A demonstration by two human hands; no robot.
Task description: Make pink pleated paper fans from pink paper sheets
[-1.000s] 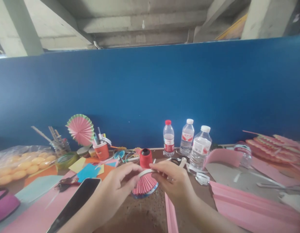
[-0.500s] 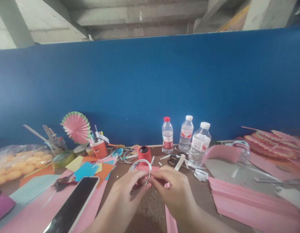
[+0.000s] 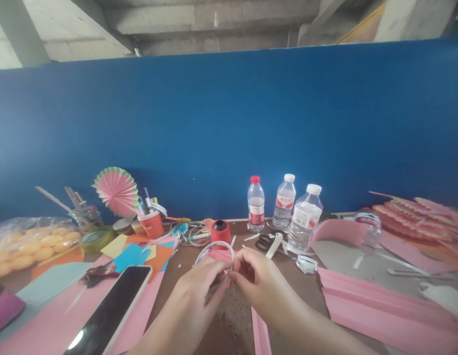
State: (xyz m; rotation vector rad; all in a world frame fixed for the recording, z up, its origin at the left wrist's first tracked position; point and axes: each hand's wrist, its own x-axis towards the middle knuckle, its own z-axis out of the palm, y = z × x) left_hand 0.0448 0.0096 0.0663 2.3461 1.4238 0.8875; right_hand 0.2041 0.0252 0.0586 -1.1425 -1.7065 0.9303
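Both hands meet over the middle of the brown table. A thin whitish ring [image 3: 223,244], its exact kind unclear, stands up between them. My left hand [image 3: 199,288] is closed around the ring's lower part, thumb against fingers. At the ring's right edge my right hand [image 3: 256,276] pinches with thumb and fingertips; what lies between those tips is too small to make out. Some pink paper [image 3: 222,255] shows through the ring, partly covered by the fingers. Just behind it stands a red object with a black top [image 3: 220,230].
Bottles [image 3: 256,204], black-handled scissors [image 3: 266,242] and white scraps are behind my right hand. On the left lie a phone [image 3: 114,305], coloured papers and an orange cup of pens [image 3: 152,225]. Pleated pink paper [image 3: 380,305] is at right. A blue wall [image 3: 214,123] rises behind.
My right hand has shifted slightly up, its fingers more curled at the ring's edge. The ring has turned a little within my left hand's grip.
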